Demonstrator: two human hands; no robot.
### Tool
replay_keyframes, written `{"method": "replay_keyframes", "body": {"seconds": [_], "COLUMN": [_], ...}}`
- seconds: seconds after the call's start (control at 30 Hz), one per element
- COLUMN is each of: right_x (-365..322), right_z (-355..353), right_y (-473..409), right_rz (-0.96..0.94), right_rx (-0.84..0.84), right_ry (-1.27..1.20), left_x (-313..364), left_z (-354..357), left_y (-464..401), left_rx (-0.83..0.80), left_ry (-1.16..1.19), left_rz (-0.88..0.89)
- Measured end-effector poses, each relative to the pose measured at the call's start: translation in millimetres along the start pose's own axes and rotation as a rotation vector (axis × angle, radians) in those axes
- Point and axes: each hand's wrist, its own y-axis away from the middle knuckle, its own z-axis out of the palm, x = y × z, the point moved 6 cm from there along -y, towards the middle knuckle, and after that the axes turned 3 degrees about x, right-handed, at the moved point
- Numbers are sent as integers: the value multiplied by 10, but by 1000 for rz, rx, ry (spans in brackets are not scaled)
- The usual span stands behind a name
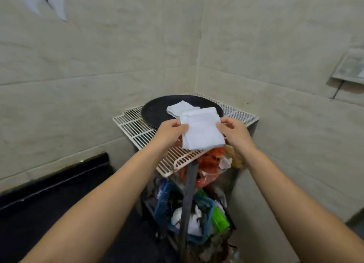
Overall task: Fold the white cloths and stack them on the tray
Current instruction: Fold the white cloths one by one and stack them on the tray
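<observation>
A folded white cloth [201, 129] is held flat above the wire rack [136, 128], its long axis running away from the person toward the round black tray [155, 113]. The left hand [171, 130] pinches its left edge and the right hand [233, 131] its right edge, both forearms stretched forward. Another folded cloth [178, 107] lies on the tray.

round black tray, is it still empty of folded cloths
No, one folded white cloth already lies on the round black tray.
</observation>
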Motion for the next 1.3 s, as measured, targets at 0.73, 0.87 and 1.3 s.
{"method": "replay_keyframes", "body": {"seconds": [0.73,0.87,1.3], "right_x": [598,649,-526], "right_z": [1295,1274,1229], "right_y": [-2920,-2923,-1661], "right_rz": [-127,-128,-498], "right_rx": [-655,-673,-565], "right_ry": [224,272,212], "left_x": [-485,-483,-62], "left_z": [-75,-64,-595], "left_y": [-2008,-1989,-546], "left_rx": [606,627,715], "left_ry": [50,16,-152], "left_rz": [-329,-355,-163]}}
